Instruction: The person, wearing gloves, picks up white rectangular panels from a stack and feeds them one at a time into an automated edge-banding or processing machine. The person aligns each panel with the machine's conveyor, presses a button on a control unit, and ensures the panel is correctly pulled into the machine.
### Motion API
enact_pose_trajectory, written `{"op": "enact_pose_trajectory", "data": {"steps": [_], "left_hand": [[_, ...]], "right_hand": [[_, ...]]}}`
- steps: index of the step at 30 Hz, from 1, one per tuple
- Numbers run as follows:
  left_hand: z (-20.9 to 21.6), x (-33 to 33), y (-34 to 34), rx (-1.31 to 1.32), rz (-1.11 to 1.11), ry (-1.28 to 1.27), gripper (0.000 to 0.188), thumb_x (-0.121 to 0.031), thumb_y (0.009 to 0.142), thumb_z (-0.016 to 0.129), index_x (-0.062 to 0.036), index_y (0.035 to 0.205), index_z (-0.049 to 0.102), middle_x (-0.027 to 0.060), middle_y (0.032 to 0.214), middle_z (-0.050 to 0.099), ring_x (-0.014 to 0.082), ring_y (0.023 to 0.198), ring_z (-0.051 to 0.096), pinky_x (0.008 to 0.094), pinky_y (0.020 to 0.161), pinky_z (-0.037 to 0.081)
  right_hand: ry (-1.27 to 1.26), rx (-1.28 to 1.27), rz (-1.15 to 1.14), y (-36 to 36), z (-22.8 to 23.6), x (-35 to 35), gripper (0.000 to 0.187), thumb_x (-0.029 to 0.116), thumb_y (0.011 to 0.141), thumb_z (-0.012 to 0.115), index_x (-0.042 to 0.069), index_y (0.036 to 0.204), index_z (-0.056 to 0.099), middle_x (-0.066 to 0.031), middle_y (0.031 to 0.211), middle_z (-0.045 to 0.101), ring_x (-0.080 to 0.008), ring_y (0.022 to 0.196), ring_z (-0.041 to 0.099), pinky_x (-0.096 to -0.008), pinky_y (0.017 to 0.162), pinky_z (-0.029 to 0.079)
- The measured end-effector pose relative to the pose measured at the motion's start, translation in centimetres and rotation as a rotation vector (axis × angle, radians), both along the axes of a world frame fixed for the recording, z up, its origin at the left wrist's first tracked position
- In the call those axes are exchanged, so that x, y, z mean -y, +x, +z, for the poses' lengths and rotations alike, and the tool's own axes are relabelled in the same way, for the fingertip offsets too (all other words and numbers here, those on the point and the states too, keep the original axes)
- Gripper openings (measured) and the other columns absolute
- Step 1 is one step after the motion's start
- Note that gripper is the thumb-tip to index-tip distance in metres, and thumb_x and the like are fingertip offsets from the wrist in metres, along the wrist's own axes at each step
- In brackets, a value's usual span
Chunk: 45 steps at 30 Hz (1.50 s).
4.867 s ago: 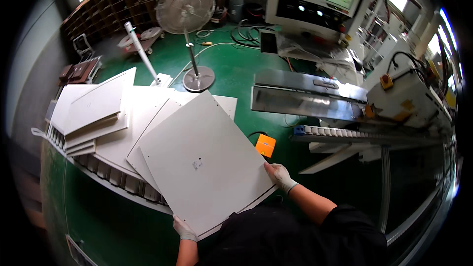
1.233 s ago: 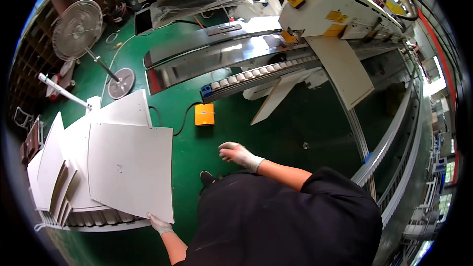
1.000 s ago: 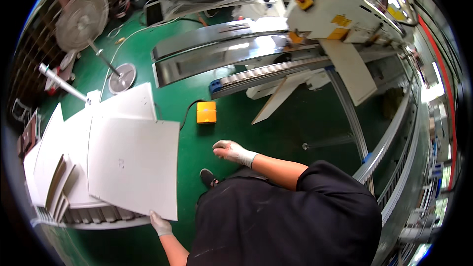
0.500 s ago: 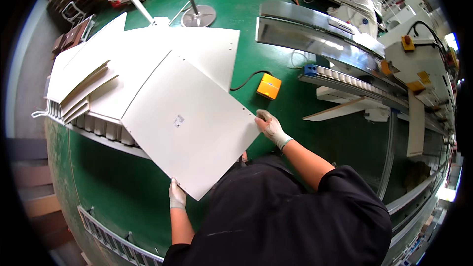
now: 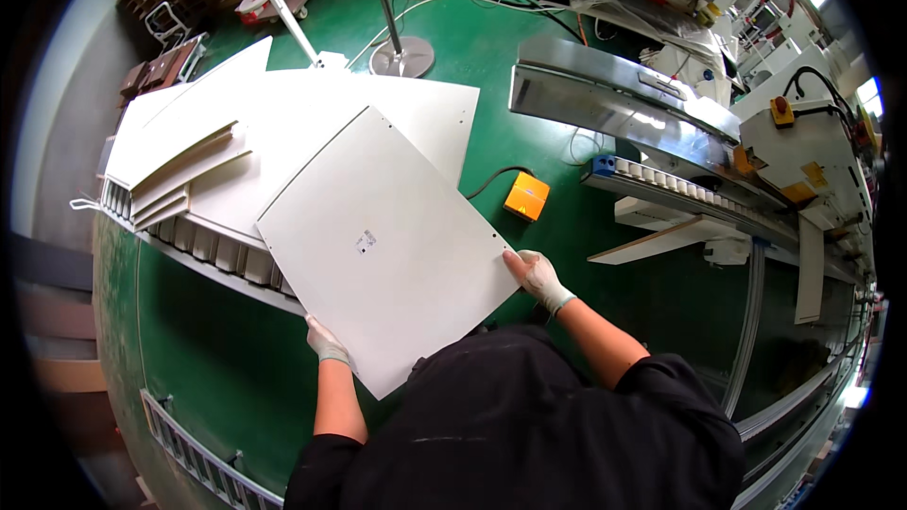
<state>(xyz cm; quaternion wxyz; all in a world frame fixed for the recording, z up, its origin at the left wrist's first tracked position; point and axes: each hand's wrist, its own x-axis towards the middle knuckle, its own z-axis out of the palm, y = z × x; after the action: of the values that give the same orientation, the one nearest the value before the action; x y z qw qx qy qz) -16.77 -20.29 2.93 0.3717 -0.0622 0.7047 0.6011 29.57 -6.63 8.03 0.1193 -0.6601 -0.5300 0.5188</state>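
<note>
A white rectangular panel [image 5: 397, 217] with small drilled holes near its corners and a small printed label is held in front of me. My left hand [image 5: 326, 340], in a pale glove, grips its lower left edge; those fingers are partly hidden beneath. On the right edge, my right hand [image 5: 537, 278] has its bare thumb on top and its other fingers bent around the side. The panel's far end overlaps larger white panels [image 5: 416, 123] lying on a roller conveyor [image 5: 219, 260]. Several narrow white strips [image 5: 194, 165] are stacked at the left of those panels.
A yellow foot pedal box [image 5: 526, 196] with a cable sits on the green floor right of the panels. Farther right stands a machine with a metal guard [image 5: 624, 85] and a roller rail [image 5: 680, 184]. A fan stand [image 5: 402, 57] is behind. A metal rail frame [image 5: 194, 449] lies lower left.
My left hand has slid up along the panel's left edge, away from the near corner. The right hand has shifted slightly along its edge. The whole view has also shifted.
</note>
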Motion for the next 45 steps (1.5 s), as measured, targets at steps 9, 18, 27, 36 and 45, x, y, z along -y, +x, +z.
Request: {"op": "enact_pose_trajectory", "data": {"steps": [9, 18, 27, 36, 45], "left_hand": [[2.9, -9.7, 4.1, -0.088, -0.249, 0.126, 0.06, -0.045, 0.107, 0.045, 0.0074, 0.129, 0.064, 0.0154, 0.123, 0.069, 0.0272, 0.105, 0.069, 0.0387, 0.094, 0.056], [3.2, -19.5, 12.4, -0.342, -0.676, 0.032, 0.051, -0.042, 0.107, 0.055, 0.0034, 0.087, 0.068, 0.0036, 0.082, 0.065, 0.0153, 0.078, 0.057, 0.032, 0.072, 0.05], [6.3, -22.8, 18.4, -0.071, -1.048, 0.117, 0.05, -0.039, 0.107, 0.052, 0.0064, 0.121, 0.066, 0.0123, 0.113, 0.068, 0.0207, 0.102, 0.061, 0.0355, 0.092, 0.05], [7.3, -23.9, 26.7, 0.384, -1.117, 0.026, 0.048, -0.039, 0.108, 0.053, 0.0016, 0.133, 0.059, 0.0138, 0.124, 0.068, 0.0257, 0.113, 0.067, 0.0387, 0.099, 0.055], [10.2, -23.0, 38.0, 0.706, -1.158, 0.093, 0.057, -0.047, 0.111, 0.04, -0.002, 0.145, 0.048, 0.0157, 0.143, 0.058, 0.0338, 0.129, 0.06, 0.0506, 0.111, 0.049]], "right_hand": [[0.349, -0.118, -0.386, 6.1, 0.3, 8.8, 0.05, 0.043, 0.105, 0.058, 0.001, 0.079, 0.056, -0.0075, 0.067, 0.046, -0.0162, 0.066, 0.043, -0.0366, 0.062, 0.042], [0.364, -0.073, -0.877, 8.8, -4.0, 18.7, 0.06, 0.052, 0.102, 0.06, 0.005, 0.066, 0.046, 0.0017, 0.062, 0.036, -0.0098, 0.063, 0.034, -0.0364, 0.055, 0.031], [0.49, -0.457, -1.433, 11.6, -3.8, 21.3, 0.03, 0.032, 0.098, 0.067, 0.002, 0.097, 0.073, 0.0006, 0.094, 0.067, -0.0109, 0.089, 0.059, -0.0288, 0.084, 0.047], [0.602, -1.277, -1.678, 15.8, 1.7, 19.1, 0.062, 0.056, 0.101, 0.051, 0.007, 0.137, 0.062, -0.01, 0.137, 0.066, -0.0323, 0.125, 0.061, -0.0469, 0.111, 0.045], [0.115, -1.4, -1.523, 8.5, 1.3, 18.0, 0.047, 0.04, 0.098, 0.061, 0.006, 0.131, 0.065, -0.0097, 0.133, 0.068, -0.0288, 0.13, 0.059, -0.0456, 0.117, 0.04]]}}
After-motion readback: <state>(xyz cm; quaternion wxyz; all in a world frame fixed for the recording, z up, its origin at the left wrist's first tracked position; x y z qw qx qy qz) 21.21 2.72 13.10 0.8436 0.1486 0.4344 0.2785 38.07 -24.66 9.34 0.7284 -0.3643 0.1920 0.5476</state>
